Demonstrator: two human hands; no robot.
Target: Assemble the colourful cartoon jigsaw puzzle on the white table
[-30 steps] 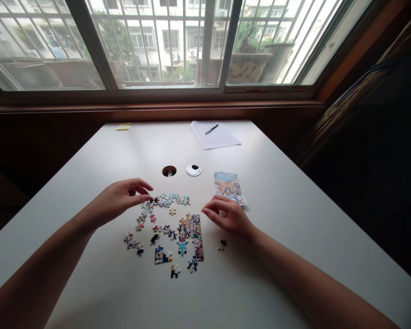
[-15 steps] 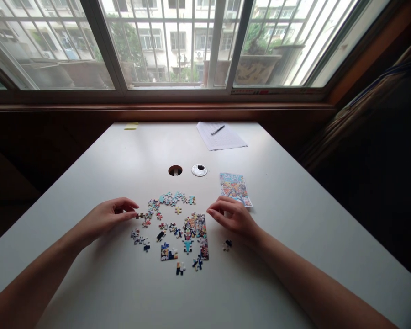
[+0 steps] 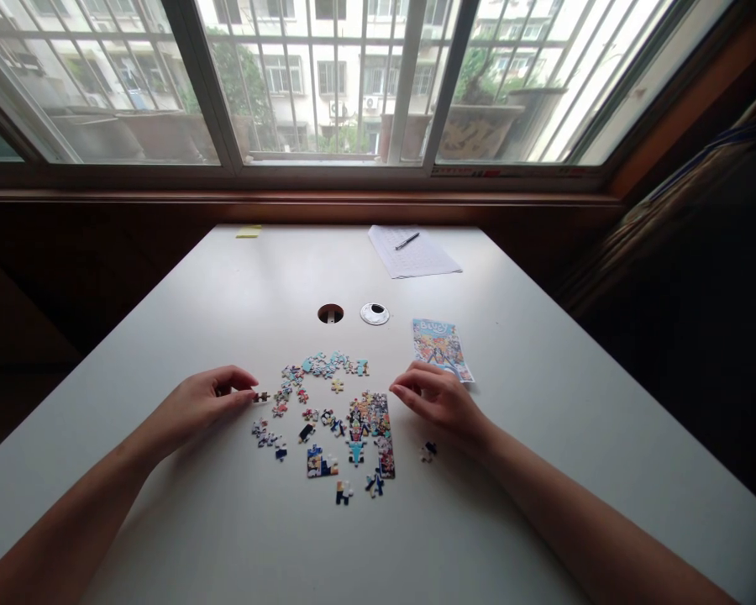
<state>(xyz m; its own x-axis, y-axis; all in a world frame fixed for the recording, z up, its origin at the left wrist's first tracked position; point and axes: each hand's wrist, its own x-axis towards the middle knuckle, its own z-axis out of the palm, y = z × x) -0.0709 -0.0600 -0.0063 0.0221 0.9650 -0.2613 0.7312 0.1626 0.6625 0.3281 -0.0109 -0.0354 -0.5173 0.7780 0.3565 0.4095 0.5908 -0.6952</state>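
A small brown jigsaw puzzle piece (image 3: 262, 397) is pinched between the thumb and fingers of my left hand (image 3: 211, 399), at the left of the scattered pieces. My right hand (image 3: 438, 395) rests on the table just right of the joined puzzle section (image 3: 386, 412); its fingers are curled together and no piece shows at their tips. Light blue pieces (image 3: 328, 364) lie in an arc beyond the section. Below it, a joined corner part (image 3: 316, 464) sits apart, with several dark loose pieces around.
A picture card (image 3: 438, 340) lies just beyond my right hand. A round cable hole (image 3: 331, 313) and its silver cover (image 3: 375, 314) are mid-table. Paper (image 3: 428, 262) with a pen (image 3: 407, 242) lies at the far edge, and yellow notes (image 3: 249, 231) lie far left.
The whole view has shifted slightly, so things on the table sit a little further right. Both hands keep nearly the same pose, and the piece stays in my left fingers.
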